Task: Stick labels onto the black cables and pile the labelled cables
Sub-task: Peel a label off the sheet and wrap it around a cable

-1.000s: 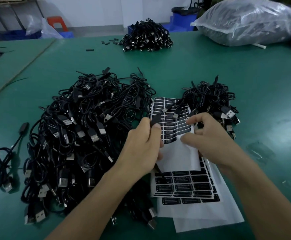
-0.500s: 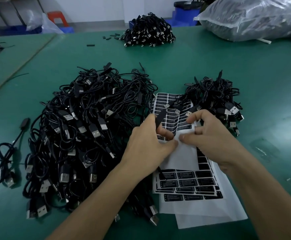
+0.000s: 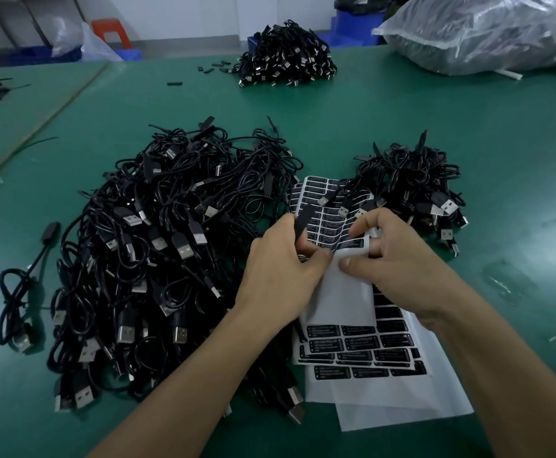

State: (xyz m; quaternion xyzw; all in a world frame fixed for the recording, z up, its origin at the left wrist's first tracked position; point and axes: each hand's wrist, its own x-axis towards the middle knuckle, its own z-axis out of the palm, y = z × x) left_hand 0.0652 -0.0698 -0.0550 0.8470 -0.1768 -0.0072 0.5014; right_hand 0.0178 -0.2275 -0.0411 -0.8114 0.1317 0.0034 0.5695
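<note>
- Three piles of black cables sit on the green table [image 3: 402, 110]: a big pile [image 3: 157, 252] at left, a small pile [image 3: 409, 183] at right and a far pile [image 3: 286, 57] near the back edge.
- One lone cable [image 3: 22, 285] lies coiled apart, left of the big pile.
- Label sheets [image 3: 352, 352] overlap in a stack between the two near piles; their exact number cannot be told.
- The left hand [image 3: 280, 269], fingers curled, pinches a flat black cable end [image 3: 304, 219] upright over the top sheet [image 3: 333, 226].
- The right hand [image 3: 399, 269], also curled, grips that bent top sheet, thumb on its blank white part and forefinger on the label rows.
- The two thumbs nearly meet at the sheet's fold; whether a label is lifted there is hard to make out.
- The rest of the held cable is hidden behind the left hand.
- A clear bag [image 3: 488, 31], top right, is cut off by the frame; its contents are blurred.
</note>
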